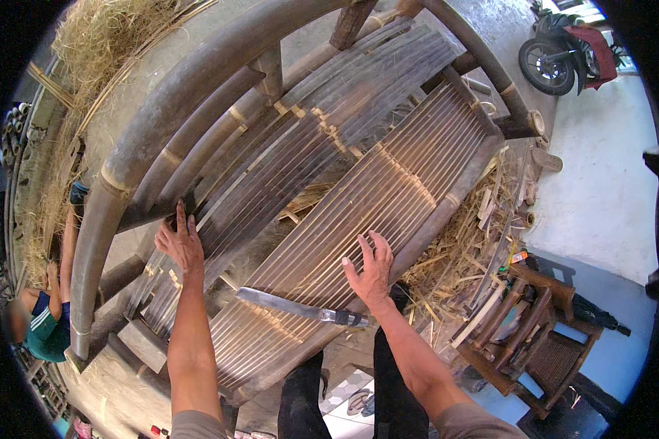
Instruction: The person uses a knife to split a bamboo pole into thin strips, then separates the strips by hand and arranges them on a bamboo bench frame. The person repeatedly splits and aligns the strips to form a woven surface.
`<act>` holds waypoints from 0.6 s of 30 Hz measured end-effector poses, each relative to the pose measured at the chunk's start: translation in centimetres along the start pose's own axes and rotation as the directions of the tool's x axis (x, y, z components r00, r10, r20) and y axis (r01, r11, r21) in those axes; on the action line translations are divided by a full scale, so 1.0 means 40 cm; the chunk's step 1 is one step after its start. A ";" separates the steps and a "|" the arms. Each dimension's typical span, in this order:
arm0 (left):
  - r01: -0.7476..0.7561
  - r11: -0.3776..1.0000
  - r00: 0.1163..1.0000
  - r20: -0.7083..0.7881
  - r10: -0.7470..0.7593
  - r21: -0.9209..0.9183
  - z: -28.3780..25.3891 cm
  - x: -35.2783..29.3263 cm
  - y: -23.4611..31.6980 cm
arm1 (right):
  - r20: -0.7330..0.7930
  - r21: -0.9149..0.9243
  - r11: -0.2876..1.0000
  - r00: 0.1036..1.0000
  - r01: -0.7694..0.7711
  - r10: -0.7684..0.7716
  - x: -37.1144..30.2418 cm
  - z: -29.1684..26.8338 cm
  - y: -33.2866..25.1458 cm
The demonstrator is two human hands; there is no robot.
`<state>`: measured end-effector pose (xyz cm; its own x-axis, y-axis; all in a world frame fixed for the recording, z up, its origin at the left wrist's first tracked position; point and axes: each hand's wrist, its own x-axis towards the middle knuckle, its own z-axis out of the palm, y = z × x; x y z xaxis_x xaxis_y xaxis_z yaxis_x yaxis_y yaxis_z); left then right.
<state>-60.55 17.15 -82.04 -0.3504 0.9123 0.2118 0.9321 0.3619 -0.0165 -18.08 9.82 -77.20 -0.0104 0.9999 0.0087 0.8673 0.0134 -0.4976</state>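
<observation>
A dark bamboo bench [179, 80] with a slatted seat fills the middle of the view. My left hand [181, 243] is at the inner left end of the loose dark slats [260, 194], beside a frame post. Its index finger stretches toward the joint, with nothing visible held. Over the front slats [388, 186] hovers or rests my right hand [373, 272], fingers spread and empty; contact cannot be made out. A large knife [282, 304] lies across the slats between my forearms, its dark-wrapped handle pointing toward my right wrist.
Bamboo shavings [454, 252] are heaped right of the bench, near a small wooden stool-like frame [538, 340]. A motorcycle [564, 58] stands at the far right. Fibrous straw [102, 44] is piled far left. Another person in a green shirt [47, 333] sits at the left.
</observation>
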 end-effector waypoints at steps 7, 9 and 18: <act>-0.024 1.000 0.996 -0.087 0.023 -0.002 -0.010 0.009 0.012 | -0.016 -0.009 1.000 1.000 -0.011 0.011 0.001 -0.001 -0.004; 0.044 0.998 0.999 -0.025 -0.043 0.046 -0.024 -0.005 0.022 | -0.001 -0.021 1.000 1.000 0.003 -0.003 0.001 -0.003 -0.004; 0.278 0.936 0.950 -0.083 -0.302 -0.215 -0.094 -0.237 -0.097 | 0.023 -0.092 0.994 0.998 0.055 -0.053 0.000 0.004 -0.008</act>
<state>-60.52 6.36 -80.33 -0.6063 0.7415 0.2873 0.7946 0.5514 0.2540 -18.43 9.82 -77.16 -0.0679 0.9976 0.0150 0.9075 0.0680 -0.4145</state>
